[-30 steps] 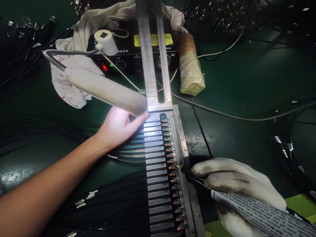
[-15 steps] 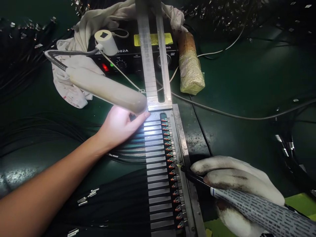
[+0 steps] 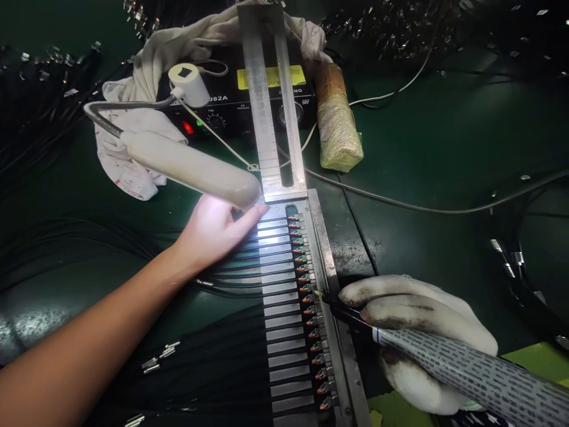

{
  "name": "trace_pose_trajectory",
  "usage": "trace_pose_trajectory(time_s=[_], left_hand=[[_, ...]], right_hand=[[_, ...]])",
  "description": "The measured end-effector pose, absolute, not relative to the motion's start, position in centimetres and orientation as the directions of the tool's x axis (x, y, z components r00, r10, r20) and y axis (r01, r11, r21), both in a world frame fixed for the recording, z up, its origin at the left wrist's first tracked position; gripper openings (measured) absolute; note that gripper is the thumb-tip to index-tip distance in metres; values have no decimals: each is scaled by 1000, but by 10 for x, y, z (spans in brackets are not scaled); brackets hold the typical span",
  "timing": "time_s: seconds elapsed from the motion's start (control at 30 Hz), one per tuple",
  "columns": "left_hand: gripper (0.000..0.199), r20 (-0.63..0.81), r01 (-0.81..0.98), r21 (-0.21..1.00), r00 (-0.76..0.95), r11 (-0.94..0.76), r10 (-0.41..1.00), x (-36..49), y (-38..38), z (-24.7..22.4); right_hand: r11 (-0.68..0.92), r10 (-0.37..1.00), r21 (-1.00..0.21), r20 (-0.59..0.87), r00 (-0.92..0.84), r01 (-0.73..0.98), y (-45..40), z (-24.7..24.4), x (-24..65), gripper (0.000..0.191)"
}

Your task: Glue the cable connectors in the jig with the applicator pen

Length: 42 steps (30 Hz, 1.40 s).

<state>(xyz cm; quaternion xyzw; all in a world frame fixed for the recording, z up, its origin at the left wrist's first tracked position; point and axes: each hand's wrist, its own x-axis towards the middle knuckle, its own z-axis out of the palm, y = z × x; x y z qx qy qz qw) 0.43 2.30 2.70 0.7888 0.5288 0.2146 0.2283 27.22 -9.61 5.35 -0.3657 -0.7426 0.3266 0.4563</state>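
Note:
My bare left hand (image 3: 216,228) rests at the far end of a long metal fixture (image 3: 278,276). Its thumb presses on the fixture's left edge, while the other fingers are mostly hidden by a lamp and the fixture. In my gloved right hand (image 3: 422,317) is a dispensing syringe (image 3: 422,359) with a grey dashed barrel and a black front. Its yellowish tip is close to one of several small connectors (image 3: 306,289); whether they touch I cannot tell. Each connector ends a black cable (image 3: 284,325) lying across the fixture, with orange and green showing at its end.
A white lamp (image 3: 195,169) lights the fixture's far end. Behind stand a black dispenser box (image 3: 173,127) draped with white cloth (image 3: 120,151) and a wrapped block (image 3: 341,130). A slotted metal bar (image 3: 255,95) extends from the fixture. Bundled cables (image 3: 507,261) lie right.
My right hand and the syringe have shifted slightly left and away from me, its tip moving up the connector row. My left hand keeps its place on the fixture. The view has shifted slightly.

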Motion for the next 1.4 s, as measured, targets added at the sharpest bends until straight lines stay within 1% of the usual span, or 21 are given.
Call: trace_pose_trajectory(time_s=[0.33,0.53,0.77,0.87,1.03,1.27,1.4], left_hand=[[29,74,735,601,338,-312,938,5,24,27],[31,78,735,604,331,-309,940,5,24,27],[36,10,772,597,265,-218,964,7,22,30],[36,14,763,607,267,-220,964,9,22,31],[34,17,767,602,268,-224,963,9,22,30],[31,37,766,594,280,-246,959,9,23,29],[28,52,762,591,290,-264,956,9,23,30]], right_hand=[[510,844,-832,433,-317,220,-95,53,273,28],[495,850,-831,405,-336,252,-96,53,274,23],[480,862,-836,394,-319,265,-98,54,275,21],[496,853,-829,408,-326,258,-98,55,275,22],[483,865,-825,396,-308,295,-98,54,274,21],[475,864,-838,388,-321,269,-99,54,276,16],[492,854,-831,404,-328,258,-100,55,276,17]])
